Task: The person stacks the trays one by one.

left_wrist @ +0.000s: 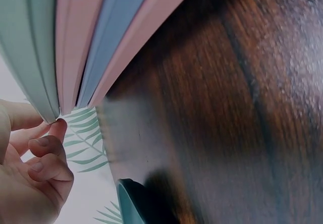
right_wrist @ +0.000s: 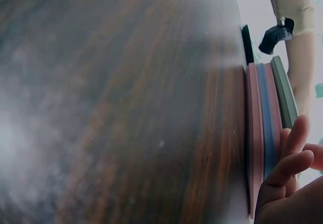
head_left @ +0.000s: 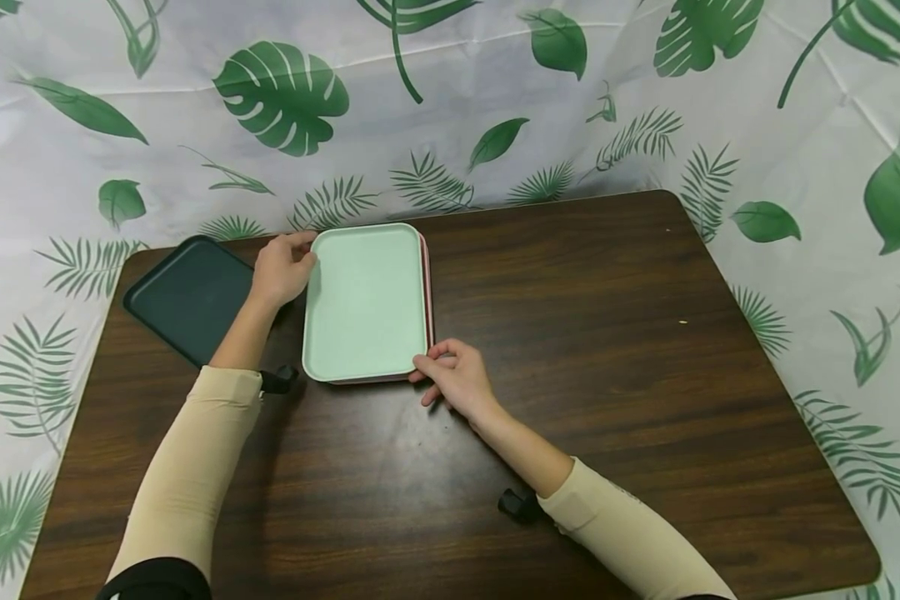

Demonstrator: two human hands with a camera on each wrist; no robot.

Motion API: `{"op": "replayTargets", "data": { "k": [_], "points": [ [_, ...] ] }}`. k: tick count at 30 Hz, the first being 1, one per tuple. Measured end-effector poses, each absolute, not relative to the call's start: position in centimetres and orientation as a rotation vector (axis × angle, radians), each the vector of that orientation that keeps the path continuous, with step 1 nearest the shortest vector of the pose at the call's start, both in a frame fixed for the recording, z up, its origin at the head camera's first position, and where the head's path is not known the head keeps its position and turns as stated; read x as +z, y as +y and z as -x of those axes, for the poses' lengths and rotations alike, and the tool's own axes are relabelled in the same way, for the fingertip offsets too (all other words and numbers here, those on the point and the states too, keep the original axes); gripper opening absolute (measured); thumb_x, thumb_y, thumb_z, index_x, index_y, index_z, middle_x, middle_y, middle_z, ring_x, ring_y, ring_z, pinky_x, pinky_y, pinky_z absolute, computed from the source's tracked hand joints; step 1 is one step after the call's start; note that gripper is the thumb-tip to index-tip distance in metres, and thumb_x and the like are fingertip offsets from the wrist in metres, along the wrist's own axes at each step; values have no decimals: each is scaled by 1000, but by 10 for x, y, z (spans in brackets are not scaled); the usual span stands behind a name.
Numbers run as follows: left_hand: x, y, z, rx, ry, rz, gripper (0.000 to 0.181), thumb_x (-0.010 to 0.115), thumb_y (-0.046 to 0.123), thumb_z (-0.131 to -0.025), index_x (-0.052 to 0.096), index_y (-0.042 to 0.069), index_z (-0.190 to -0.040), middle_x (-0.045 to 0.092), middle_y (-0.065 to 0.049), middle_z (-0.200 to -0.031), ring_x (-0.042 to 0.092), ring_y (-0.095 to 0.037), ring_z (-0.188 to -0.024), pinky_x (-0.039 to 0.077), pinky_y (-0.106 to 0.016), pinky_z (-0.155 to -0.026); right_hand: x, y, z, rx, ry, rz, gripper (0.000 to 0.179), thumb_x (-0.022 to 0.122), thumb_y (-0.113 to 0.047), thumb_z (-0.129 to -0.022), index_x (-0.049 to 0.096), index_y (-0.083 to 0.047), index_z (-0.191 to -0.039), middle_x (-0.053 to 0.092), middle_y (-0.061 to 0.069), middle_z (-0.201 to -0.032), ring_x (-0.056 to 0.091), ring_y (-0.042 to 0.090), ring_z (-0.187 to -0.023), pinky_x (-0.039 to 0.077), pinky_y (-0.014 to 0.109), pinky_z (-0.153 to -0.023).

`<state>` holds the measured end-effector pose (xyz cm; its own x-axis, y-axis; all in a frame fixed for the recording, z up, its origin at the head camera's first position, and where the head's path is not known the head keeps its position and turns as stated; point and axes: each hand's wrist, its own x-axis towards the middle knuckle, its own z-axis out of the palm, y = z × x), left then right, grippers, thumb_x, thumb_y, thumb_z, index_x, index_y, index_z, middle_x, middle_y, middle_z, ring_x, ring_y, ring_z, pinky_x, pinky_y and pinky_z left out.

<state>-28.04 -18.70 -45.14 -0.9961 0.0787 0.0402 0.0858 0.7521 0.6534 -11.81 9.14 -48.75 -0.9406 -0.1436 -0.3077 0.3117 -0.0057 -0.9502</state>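
Note:
A light green tray (head_left: 367,300) tops a stack of several trays. Beneath it, the left wrist view shows a pink tray (left_wrist: 81,37), a blue tray (left_wrist: 113,37) and another pink tray (left_wrist: 146,32). My left hand (head_left: 281,268) pinches the light green tray by its far left corner, some fingers curled under the rim. At the near right corner, my right hand (head_left: 457,379) holds the same tray between thumb and fingers. A narrow gap shows between the light green tray (right_wrist: 285,93) and the pink one below it in the right wrist view.
A dark green tray (head_left: 195,296) lies turned at an angle on the left of the brown wooden table (head_left: 570,333), partly behind my left forearm. A leaf-patterned cloth (head_left: 450,108) hangs behind the table. The stack sits near the table's far edge.

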Motion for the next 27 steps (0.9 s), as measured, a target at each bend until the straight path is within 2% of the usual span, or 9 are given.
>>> {"op": "replayTargets", "data": {
  "k": [6, 9, 12, 18, 27],
  "points": [
    [-454, -184, 282, -1113, -2936, 131, 41, 48, 12, -101, 53, 6, -141, 56, -18, -117, 43, -24, -65, 35, -38, -59, -487, 92, 118, -2011, 1962, -205, 26, 71, -22, -91, 56, -4, -99, 73, 16, -86, 63, 16, -46, 31, 24, -36],
    [-455, -184, 283, -1109, -2935, 129, 41, 48, 12, -101, 53, 6, -141, 57, -18, -117, 45, -25, -70, 36, -39, -61, -488, 93, 120, -2006, 1971, -213, 26, 71, -22, -91, 56, -3, -100, 73, 17, -86, 63, 17, -46, 31, 25, -36],
    [-455, -183, 284, -1106, -2931, 138, 41, 48, 11, -100, 53, 6, -141, 58, -18, -116, 48, -28, -72, 36, -40, -62, -489, 94, 121, -2005, 1987, -212, 24, 71, -21, -91, 57, -4, -99, 73, 16, -84, 62, 17, -46, 32, 25, -35],
    [-455, -183, 284, -1117, -2921, 141, 41, 49, 11, -100, 54, 5, -140, 60, -19, -115, 55, -31, -87, 39, -41, -67, -489, 96, 122, -1995, 2019, -194, 21, 71, -22, -91, 58, -5, -95, 72, 11, -78, 62, 16, -46, 32, 23, -36],
    [-455, -182, 281, -1117, -2935, 132, 40, 50, 13, -101, 54, 5, -140, 59, -19, -114, 56, -33, -93, 39, -41, -70, -490, 96, 123, -2041, 2009, -145, 18, 70, -14, -91, 58, -1, -92, 70, 19, -75, 59, 16, -41, 52, 30, -47]
  ]
}}
